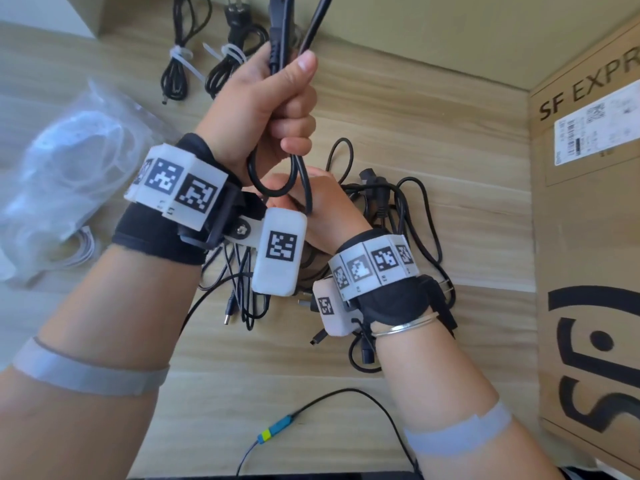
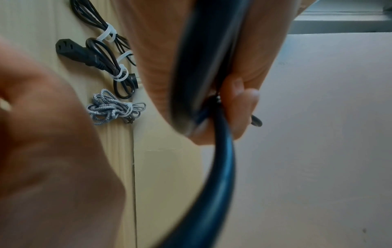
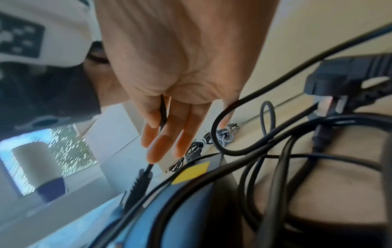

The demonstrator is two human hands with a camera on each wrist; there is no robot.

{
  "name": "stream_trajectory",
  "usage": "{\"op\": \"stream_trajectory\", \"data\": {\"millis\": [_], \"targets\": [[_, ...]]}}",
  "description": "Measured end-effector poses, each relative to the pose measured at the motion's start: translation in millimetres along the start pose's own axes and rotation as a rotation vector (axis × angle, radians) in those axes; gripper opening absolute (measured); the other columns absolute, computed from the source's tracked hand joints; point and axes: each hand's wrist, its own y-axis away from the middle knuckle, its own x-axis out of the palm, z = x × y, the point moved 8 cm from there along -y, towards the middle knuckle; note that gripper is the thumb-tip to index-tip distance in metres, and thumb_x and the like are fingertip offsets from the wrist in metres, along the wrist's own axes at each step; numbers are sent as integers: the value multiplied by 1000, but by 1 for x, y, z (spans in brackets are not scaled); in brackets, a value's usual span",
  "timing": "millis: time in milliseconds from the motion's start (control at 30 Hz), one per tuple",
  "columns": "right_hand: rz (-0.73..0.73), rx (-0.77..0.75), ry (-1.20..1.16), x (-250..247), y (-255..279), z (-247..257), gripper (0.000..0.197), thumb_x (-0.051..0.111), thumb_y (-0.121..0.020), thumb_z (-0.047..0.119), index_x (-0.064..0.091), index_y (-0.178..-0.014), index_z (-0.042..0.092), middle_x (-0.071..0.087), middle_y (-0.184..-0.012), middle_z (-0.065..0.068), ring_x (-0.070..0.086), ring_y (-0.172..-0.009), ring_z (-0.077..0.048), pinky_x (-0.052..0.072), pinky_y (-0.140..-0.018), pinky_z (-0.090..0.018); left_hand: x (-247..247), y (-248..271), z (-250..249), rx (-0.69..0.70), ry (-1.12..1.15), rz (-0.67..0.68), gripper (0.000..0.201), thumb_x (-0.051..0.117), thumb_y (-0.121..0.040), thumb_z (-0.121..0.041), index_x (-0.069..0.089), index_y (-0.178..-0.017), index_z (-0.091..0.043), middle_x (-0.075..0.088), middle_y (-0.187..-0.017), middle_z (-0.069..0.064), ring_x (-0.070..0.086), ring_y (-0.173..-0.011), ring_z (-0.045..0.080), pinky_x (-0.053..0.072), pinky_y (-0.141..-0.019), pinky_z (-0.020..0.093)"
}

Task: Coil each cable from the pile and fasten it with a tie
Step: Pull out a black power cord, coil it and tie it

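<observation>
My left hand (image 1: 287,109) is raised above the wooden table (image 1: 433,109) and grips several folds of a thick black power cable (image 1: 277,46). A small loop (image 1: 273,178) hangs below the fist. In the left wrist view the fingers (image 2: 239,109) curl round this cable (image 2: 222,151). My right hand (image 1: 325,202) is lower, partly hidden behind the left wrist camera. Its fingers (image 3: 161,142) are straight, and a strand of the same cable (image 3: 163,110) runs between two of them. The pile of loose black cables (image 1: 398,209) lies under both hands.
Two tied black cables (image 1: 180,64) (image 1: 228,64) lie at the back, and a tied grey braided cable (image 2: 114,107) is near them. A plastic bag of white ties (image 1: 69,161) sits at the left. A cardboard box (image 1: 588,237) stands at the right.
</observation>
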Motion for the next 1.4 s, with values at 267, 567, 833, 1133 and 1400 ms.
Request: {"op": "stream_trajectory", "data": {"millis": [267,567,833,1133,1400], "targets": [[-290,17,-399,-31,6,-15,20,62,-80,-4,65,-78,16,66,-78,6,62,-74,0,47,-76,-15,-15,6,1,-98,-33,-64,26,38,-98,-17,30,-73,-20,31,-51,-8,21,-35,1,22,-32,12],[-383,76,-905,-49,17,-33,26,40,-83,1,64,-77,10,65,-78,-7,58,-57,-12,50,-59,-21,-31,10,20,-218,-121,-191,22,41,-96,-12,34,-76,-18,39,-51,-2,24,-35,5,21,-32,12],[-211,99,-809,-39,20,-21,19,42,-78,7,56,-66,12,53,-48,4,50,-40,-16,36,-36,-14,-40,14,51,-432,-197,-252,19,48,-95,-22,40,-81,-13,59,-58,6,35,-34,7,30,-33,13],[-273,168,-579,-42,25,-28,18,58,-88,5,46,-87,19,48,-44,5,40,-41,-15,30,-36,-17,-45,14,66,-478,-271,-225,20,49,-95,-20,45,-78,-10,54,-55,3,39,-38,10,35,-37,15],[-300,52,-500,-38,23,-20,29,57,-88,9,36,-70,19,45,-57,7,47,-54,-9,44,-61,-20,-34,17,79,-508,-393,-76,54,47,-86,-56,60,-80,-4,55,-76,17,42,-50,14,38,-48,20]]}}
